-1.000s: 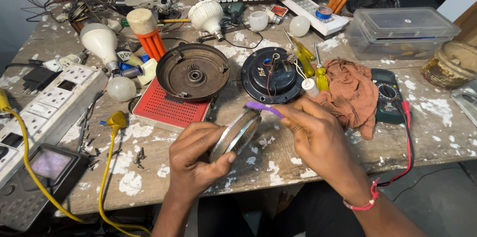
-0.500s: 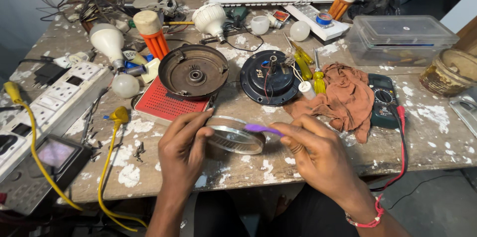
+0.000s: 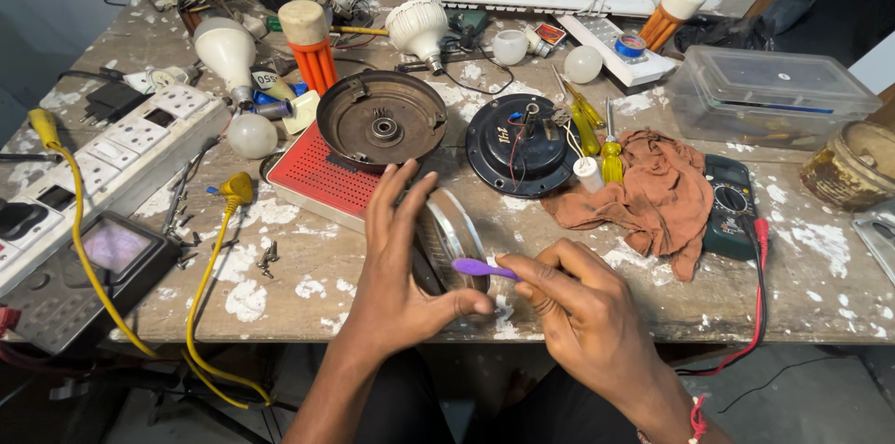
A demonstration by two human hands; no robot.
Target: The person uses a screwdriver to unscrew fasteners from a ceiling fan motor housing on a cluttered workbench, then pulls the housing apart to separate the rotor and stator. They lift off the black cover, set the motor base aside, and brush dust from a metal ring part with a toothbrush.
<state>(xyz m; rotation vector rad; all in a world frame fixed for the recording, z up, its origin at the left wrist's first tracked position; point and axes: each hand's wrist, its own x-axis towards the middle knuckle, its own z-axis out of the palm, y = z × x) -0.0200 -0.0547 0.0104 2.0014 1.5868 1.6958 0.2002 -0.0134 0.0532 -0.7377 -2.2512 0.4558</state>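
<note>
The left hand (image 3: pixel 396 262) stands on edge over the front of the table (image 3: pixel 839 300), palm turned to the right, fingers (image 3: pixel 392 197) stretched up and close together, thumb curled under. It cups a round metal disc (image 3: pixel 454 239) that is tipped up almost on its rim, so the grip is a broad, flat clasp against the disc's back rather than a fist. The right hand (image 3: pixel 583 304) sits just beside it, fingers bent in and pinched narrowly around the handle of a purple brush (image 3: pixel 480 268) (only the handle end shows, so what its head looks like I cannot tell). The brush tip points left and meets the lower face of the disc, near the left thumb.

Behind the hands, a rusty round cover (image 3: pixel 382 122) rests on a red perforated tray (image 3: pixel 322 178), and to its right lies a dark round motor plate (image 3: pixel 517 146) with red and blue wires. A crumpled orange cloth (image 3: pixel 653 197) lies right of that, touching a dark green meter (image 3: pixel 732 206) whose red lead (image 3: pixel 760 267) runs off the table edge. Yellow screwdrivers (image 3: pixel 592 127) lie between motor plate and cloth. At far left sit a white power strip (image 3: pixel 112 155) and a yellow cable (image 3: pixel 89 262); a clear plastic box (image 3: pixel 769 95) stands at the back right.
</note>
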